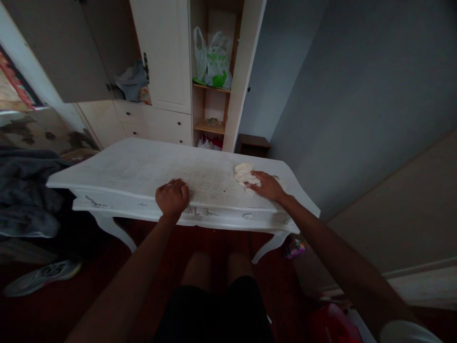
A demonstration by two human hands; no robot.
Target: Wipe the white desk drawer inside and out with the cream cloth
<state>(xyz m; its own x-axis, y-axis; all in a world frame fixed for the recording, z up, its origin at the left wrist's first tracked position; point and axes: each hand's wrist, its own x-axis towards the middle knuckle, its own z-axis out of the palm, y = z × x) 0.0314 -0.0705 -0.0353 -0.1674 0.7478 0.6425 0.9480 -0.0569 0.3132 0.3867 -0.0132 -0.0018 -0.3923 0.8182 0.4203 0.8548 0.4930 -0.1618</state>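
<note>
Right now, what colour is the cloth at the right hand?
Cloth: pale cream, seen in the head view.

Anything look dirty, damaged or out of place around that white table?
Yes: greyish smudges mark the otherwise white tabletop between the left hand and the cloth in the right hand. Behind, wardrobe doors stand open.

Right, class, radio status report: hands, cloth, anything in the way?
Right hand: holding pale bunched cloth on white table. Left hand: fisted at front edge, no cloth. Between them: smudges and small dark speck, nothing bulky.
</note>
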